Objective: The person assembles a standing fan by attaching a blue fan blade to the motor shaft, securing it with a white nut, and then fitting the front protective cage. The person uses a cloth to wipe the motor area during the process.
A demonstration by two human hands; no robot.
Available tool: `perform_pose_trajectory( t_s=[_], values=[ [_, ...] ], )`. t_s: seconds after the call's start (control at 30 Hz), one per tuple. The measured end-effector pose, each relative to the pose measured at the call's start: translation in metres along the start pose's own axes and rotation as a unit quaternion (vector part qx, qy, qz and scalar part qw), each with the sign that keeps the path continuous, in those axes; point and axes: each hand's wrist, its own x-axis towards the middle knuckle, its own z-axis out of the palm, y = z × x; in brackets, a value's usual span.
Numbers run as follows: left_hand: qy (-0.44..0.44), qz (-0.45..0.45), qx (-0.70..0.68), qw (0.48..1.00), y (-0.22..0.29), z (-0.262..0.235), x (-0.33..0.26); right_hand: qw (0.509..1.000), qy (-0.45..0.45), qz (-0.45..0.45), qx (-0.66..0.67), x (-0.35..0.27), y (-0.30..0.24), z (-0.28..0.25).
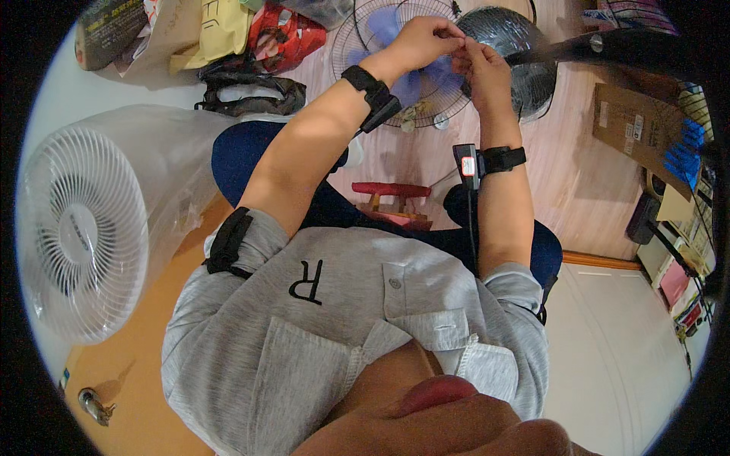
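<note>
My left hand (427, 43) and my right hand (487, 70) meet fingertip to fingertip at the top middle. Both are closed in a pinch; whatever lies between the fingers is too small to make out. Below them is a fan with blue blades (417, 83) behind a round wire grille (352, 52). Beside my right hand sits a dark round fan grille (525, 83), which looks wrapped in clear plastic. Each of my wrists wears a black strap with a small device on it.
A white fan (84, 235) in a clear plastic bag stands at the left. Bags, among them a red one (281, 42), lie at the far left. A red low stool (390, 190) is between my legs. Toward the right are a cardboard box (635, 133) and a dark bar (601, 47).
</note>
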Motion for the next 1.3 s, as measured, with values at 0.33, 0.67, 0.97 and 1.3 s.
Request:
perform_pose_trajectory(
  t_s=[0.33,0.67,0.97,1.3],
  values=[
    [0.066,-0.12,0.027,0.99,-0.088,-0.006,-0.014,0.978,0.035,0.133,0.159,0.019,0.076,-0.014],
    [0.141,-0.27,0.171,0.937,-0.205,-0.026,-0.024,0.954,0.108,0.262,0.095,0.065,0.175,-0.038],
    [0.122,-0.301,0.131,0.937,-0.244,-0.013,-0.018,0.889,0.022,0.146,-0.434,0.092,0.264,-0.03],
    [0.291,-0.216,0.153,0.919,-0.166,-0.027,-0.021,0.89,0.059,-0.078,-0.446,0.07,0.185,-0.01]
  ],
)
